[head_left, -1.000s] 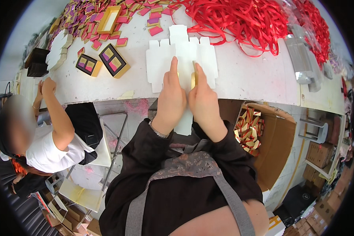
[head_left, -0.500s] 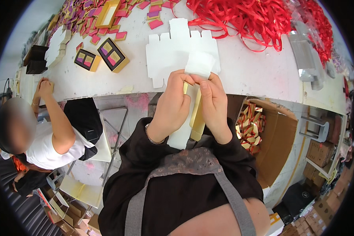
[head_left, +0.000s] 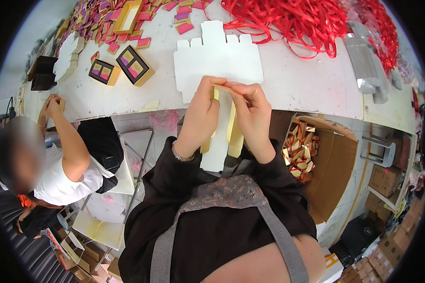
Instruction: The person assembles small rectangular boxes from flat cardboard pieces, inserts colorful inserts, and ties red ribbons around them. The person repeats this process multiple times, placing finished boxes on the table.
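Note:
Between my hands is a partly folded gift box (head_left: 222,137), white inside and gold outside, with its long flap hanging toward my lap. My left hand (head_left: 199,113) grips its left side, the fingers curled at the far end. On the other side my right hand (head_left: 252,115) pinches the far edge, where a panel stands folded up. Both thumbs lie inside the box. Just beyond my hands, flat white box blanks (head_left: 219,61) rest on the table. Two gold boxes with dark inserts, a larger one (head_left: 135,66) and a smaller one (head_left: 104,72), stand to the left.
Red ribbons (head_left: 288,26) heap at the far right of the white table (head_left: 311,89). Small pink and purple packets (head_left: 99,23) spread at the far left. A carton (head_left: 337,165) of ribboned gold boxes stands below right. A co-worker (head_left: 66,170) sits at the left.
The box's far end flap, upright and white before, is now folded over, showing its edge. My hands have shifted slightly left and the box's sides have spread apart.

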`<state>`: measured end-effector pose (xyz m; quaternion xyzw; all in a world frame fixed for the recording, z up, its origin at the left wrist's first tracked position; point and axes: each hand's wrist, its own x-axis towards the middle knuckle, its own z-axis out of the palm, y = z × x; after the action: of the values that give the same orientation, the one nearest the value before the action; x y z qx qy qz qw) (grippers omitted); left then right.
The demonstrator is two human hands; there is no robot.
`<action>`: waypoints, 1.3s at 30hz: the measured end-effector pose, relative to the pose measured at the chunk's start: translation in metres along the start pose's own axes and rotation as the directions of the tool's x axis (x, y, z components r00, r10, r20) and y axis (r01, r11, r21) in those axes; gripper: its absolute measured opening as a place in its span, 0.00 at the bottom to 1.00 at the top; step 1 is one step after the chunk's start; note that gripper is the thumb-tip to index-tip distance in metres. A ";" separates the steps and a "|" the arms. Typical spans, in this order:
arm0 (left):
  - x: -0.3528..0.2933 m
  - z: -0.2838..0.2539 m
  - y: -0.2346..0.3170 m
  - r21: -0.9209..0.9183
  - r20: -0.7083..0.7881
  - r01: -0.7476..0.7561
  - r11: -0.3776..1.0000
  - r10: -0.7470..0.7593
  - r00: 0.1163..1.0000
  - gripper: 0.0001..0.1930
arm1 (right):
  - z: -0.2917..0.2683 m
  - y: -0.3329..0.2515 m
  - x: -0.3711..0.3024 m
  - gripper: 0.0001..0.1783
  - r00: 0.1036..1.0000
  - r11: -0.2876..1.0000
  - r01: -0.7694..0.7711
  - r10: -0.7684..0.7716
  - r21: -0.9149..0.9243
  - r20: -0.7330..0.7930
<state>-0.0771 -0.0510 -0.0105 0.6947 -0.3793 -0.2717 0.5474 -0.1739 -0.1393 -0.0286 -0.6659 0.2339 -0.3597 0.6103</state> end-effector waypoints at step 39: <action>0.076 -0.029 0.011 0.850 0.233 -0.270 0.453 0.135 0.963 0.08 | -0.008 0.005 0.073 0.10 0.868 0.375 0.496 -0.239 -0.784 0.435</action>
<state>-0.0138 -0.0988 0.0108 0.8060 -0.5795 -0.0184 0.1188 -0.1331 -0.1996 -0.0194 -0.9559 0.1502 -0.2283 0.1076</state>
